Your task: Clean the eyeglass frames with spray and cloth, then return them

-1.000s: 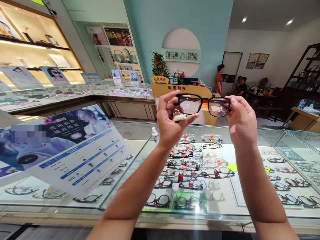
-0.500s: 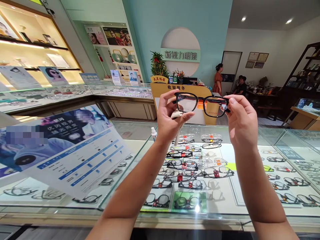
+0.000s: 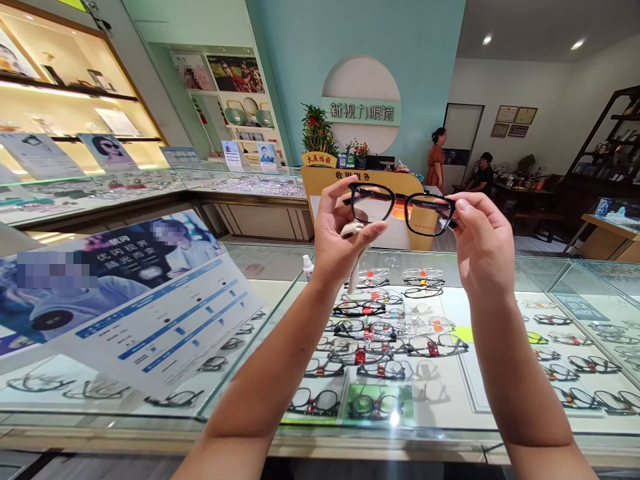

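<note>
Optician's shop, glass counter (image 3: 280, 293) full of frames; left hand (image 3: 336, 235) and right hand (image 3: 480, 243) pinch black glasses (image 3: 403, 210) by the ends, raised level so the lenses show; left also grips a small white thing (image 3: 351, 230).

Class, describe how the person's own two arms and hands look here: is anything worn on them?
Both forearms are bare right down to the picture's lower edge, no sleeves in view. The left hand and right hand wear no gloves; no watch, bracelet or ring shows.
</note>
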The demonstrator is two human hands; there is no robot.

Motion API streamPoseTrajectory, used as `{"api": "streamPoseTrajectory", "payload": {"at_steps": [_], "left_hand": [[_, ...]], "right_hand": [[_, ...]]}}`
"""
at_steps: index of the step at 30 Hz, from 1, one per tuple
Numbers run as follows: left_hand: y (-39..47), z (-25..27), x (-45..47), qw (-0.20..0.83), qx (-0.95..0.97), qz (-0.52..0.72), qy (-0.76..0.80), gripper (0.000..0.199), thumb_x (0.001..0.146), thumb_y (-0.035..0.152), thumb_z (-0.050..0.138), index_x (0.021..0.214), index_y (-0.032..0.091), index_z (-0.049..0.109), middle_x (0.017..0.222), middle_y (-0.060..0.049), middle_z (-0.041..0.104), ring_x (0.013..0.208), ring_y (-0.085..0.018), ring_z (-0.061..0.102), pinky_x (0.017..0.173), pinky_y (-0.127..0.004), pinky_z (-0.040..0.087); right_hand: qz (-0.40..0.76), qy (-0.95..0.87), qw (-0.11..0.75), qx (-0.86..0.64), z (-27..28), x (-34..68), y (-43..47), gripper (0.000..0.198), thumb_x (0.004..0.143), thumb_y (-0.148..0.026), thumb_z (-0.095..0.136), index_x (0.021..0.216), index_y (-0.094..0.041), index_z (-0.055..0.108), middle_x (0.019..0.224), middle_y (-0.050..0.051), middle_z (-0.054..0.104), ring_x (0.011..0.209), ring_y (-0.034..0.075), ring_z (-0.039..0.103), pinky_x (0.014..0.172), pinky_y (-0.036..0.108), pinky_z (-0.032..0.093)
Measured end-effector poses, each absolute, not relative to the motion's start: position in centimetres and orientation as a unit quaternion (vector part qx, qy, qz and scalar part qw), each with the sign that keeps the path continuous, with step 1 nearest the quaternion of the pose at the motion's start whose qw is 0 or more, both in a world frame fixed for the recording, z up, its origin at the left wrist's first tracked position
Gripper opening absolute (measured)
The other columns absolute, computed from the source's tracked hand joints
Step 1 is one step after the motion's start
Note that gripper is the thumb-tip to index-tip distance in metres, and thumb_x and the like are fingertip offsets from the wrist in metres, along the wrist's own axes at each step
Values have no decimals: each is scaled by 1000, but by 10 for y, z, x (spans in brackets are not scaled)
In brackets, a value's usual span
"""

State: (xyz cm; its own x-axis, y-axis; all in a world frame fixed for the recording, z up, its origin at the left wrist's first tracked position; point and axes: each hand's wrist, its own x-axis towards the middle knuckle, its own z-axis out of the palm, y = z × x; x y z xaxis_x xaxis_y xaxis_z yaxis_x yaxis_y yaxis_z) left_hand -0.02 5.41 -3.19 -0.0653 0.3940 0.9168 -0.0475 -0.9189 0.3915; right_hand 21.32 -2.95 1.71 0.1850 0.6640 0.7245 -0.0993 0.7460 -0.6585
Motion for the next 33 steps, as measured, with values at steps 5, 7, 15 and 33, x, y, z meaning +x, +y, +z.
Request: {"api": "streamPoseTrajectory", "payload": {"at_steps": [5, 7, 15, 33], "left_hand": [[57, -26, -5, 244, 667, 694, 118, 80, 77, 71, 88, 146, 42, 60, 121, -5, 75, 70, -12, 65, 59, -26, 52], [50, -21, -6, 323, 668, 662, 110, 76, 76, 68, 88, 142, 39, 65, 118, -5, 77, 65, -11, 64, 56, -26, 52], [13, -13, 7, 577, 648, 491, 81, 46, 81, 62, 73, 102, 21, 77, 78, -3, 73, 62, -15, 63, 55, -27, 53], [-5, -17, 19, 712, 537, 409, 193, 52, 70, 66, 80, 70, 21, 55, 60, 2, 50, 50, -9, 40, 47, -24, 31]], "right_hand": [[268, -612, 712, -218, 18, 209, -40, 10, 93, -39, 78, 90, -29, 79, 89, -2, 76, 87, 16, 70, 90, 34, 58], [266, -637, 694, -206, 18, 209, -42, 13, 95, -40, 75, 90, -29, 80, 90, -1, 76, 87, 17, 71, 90, 35, 58], [75, -782, 590, -186, 20, 208, -52, 20, 97, -27, 76, 111, -38, 84, 120, 2, 78, 119, 25, 69, 108, 48, 54], [-70, -850, 475, -215, 22, 214, -56, 12, 104, -31, 70, 109, -34, 81, 129, 4, 75, 121, 28, 64, 107, 53, 49]]}}
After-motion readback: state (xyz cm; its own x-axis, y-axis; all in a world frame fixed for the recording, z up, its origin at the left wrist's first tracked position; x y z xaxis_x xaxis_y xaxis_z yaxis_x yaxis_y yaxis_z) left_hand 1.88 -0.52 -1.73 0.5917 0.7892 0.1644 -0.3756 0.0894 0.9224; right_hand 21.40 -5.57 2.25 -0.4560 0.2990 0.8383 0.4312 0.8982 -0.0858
